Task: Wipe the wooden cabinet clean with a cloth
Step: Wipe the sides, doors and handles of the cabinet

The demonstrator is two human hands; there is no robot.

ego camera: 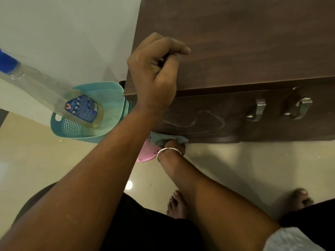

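The dark wooden cabinet (244, 51) fills the upper right, seen from above, with its front door (208, 113) below the top edge. Wet swirl marks show on the door. My right hand (173, 144) is low at the door's bottom left corner, shut on a grey-blue cloth (163, 138) pressed against the wood. A metal bangle sits on that wrist. My left hand (154, 73) rests on the cabinet's top left edge with its fingers curled in and nothing in it.
A teal plastic basket (87, 131) stands on the floor left of the cabinet, holding a tall clear bottle (79, 107) with a blue cap. A pink plastic item (145, 154) lies beside it. Two metal handles (257, 109) stick out of the door. My bare feet (176, 203) stand on the glossy tile floor.
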